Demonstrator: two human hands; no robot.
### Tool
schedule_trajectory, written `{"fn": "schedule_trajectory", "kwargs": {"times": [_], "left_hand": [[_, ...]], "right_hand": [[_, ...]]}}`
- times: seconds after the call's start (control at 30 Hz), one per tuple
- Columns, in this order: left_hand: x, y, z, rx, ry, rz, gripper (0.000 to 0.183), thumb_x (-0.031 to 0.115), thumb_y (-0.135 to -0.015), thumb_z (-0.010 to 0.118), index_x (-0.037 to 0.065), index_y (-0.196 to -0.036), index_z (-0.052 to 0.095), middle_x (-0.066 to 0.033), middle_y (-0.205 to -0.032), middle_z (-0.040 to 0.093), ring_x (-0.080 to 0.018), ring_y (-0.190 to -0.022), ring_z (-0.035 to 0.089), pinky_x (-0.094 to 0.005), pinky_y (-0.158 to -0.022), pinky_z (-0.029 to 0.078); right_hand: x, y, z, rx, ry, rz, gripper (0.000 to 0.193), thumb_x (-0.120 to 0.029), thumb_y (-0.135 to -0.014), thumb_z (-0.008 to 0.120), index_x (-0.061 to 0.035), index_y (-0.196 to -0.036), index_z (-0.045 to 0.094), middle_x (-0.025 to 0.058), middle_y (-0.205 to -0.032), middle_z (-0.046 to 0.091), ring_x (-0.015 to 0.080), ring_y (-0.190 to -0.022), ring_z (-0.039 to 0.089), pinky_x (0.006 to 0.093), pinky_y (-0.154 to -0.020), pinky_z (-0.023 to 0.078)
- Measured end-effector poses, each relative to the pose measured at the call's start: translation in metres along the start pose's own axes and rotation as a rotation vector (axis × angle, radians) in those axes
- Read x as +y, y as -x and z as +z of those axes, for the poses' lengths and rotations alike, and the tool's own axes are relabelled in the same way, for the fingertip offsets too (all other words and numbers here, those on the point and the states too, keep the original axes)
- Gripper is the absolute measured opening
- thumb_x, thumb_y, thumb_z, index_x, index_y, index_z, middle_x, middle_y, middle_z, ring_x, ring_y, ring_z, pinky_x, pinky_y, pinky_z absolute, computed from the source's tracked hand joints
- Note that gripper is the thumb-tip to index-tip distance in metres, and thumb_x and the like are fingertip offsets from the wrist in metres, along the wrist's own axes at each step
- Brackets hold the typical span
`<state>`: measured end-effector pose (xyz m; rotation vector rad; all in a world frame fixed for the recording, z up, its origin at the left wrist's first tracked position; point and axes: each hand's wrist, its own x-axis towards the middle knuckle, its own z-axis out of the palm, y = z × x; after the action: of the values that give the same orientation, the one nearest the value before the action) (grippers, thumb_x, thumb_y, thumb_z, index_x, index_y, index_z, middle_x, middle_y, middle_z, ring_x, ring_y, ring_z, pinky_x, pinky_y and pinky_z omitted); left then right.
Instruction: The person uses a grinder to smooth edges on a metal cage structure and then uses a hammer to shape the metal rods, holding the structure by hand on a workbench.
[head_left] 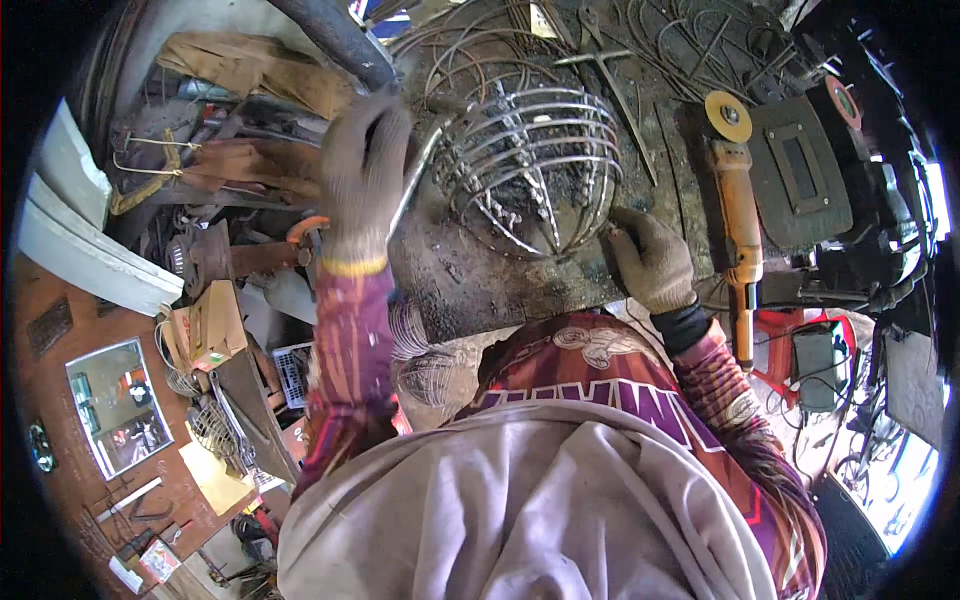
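Note:
A domed cage of shiny metal bars [535,150] rests on the dark, grimy worktop [450,280] in front of me. Its curved bars cross several upright ribs with rough, bright weld spots. My right hand [655,262], in a grey knit glove, is closed at the cage's near right edge, thumb and fingers on its rim. Left of the cage, my gloved left hand [365,175] is raised and slightly blurred, fingers curled. A thin shiny rod [415,180] slants beside it toward the cage. What lies inside the left fingers is hidden.
An orange angle grinder [738,210] with a yellow disc lies at the right, beside a dark welding shield [800,175]. Beyond the cage are long metal tongs [600,60] and tangled wire rods [690,40]. Brown cloths [250,165] and a cardboard box [208,325] are at the left.

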<state>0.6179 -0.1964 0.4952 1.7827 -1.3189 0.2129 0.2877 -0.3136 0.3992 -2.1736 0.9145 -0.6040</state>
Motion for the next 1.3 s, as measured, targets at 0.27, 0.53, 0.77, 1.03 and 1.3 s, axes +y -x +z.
{"fn": "schedule_trajectory", "kwargs": {"times": [0.27, 0.53, 0.77, 1.03, 1.3], "left_hand": [[-0.099, -0.097, 0.102, -0.661, -0.440, 0.080, 0.032, 0.029, -0.098, 0.063, 0.010, -0.123, 0.071, -0.0190, -0.116, 0.073, -0.0399, -0.110, 0.069, -0.0474, -0.096, 0.055], [-0.087, -0.120, 0.139, -0.873, -0.753, 0.037, 0.026, 0.022, -0.096, 0.058, 0.010, -0.114, 0.072, -0.0259, -0.113, 0.071, -0.0439, -0.109, 0.069, -0.0518, -0.096, 0.055], [-0.075, -0.160, 0.085, -0.558, -0.135, -0.096, 0.042, 0.037, -0.095, 0.074, 0.008, -0.124, 0.075, -0.0134, -0.116, 0.077, -0.0252, -0.105, 0.071, -0.0369, -0.097, 0.053], [-0.111, -0.193, 0.015, -0.538, 0.485, -0.315, 0.036, 0.034, -0.096, 0.075, 0.006, -0.119, 0.075, 0.0037, -0.073, 0.062, -0.0065, -0.063, 0.051, -0.0238, -0.056, 0.040], [0.020, -0.130, -0.024, -0.657, 0.306, -0.318, 0.030, 0.034, -0.096, 0.074, 0.006, -0.106, 0.077, 0.0062, -0.070, 0.056, -0.0033, -0.060, 0.046, -0.0245, -0.052, 0.036]], "right_hand": [[-0.007, -0.002, -0.001, -0.005, -0.006, -0.015, 0.025, -0.022, -0.095, 0.071, -0.0054, -0.114, 0.073, 0.0222, -0.097, 0.074, 0.0409, -0.091, 0.073, 0.0453, -0.080, 0.058], [-0.014, -0.004, -0.005, 0.010, -0.026, -0.001, 0.026, -0.022, -0.094, 0.070, -0.0057, -0.114, 0.073, 0.0230, -0.093, 0.073, 0.0427, -0.089, 0.072, 0.0477, -0.078, 0.058], [-0.014, -0.004, -0.007, -0.034, -0.018, 0.043, 0.026, -0.020, -0.093, 0.068, -0.0049, -0.114, 0.073, 0.0229, -0.093, 0.072, 0.0419, -0.088, 0.071, 0.0482, -0.076, 0.057], [-0.009, 0.001, 0.000, -0.002, 0.007, 0.040, 0.028, -0.025, -0.094, 0.069, -0.0059, -0.114, 0.073, 0.0221, -0.095, 0.073, 0.0415, -0.090, 0.072, 0.0465, -0.079, 0.058], [-0.011, -0.002, -0.008, 0.124, -0.233, -0.026, 0.028, -0.022, -0.097, 0.067, -0.0025, -0.117, 0.072, 0.0203, -0.096, 0.074, 0.0329, -0.092, 0.074, 0.0409, -0.084, 0.057]]}}
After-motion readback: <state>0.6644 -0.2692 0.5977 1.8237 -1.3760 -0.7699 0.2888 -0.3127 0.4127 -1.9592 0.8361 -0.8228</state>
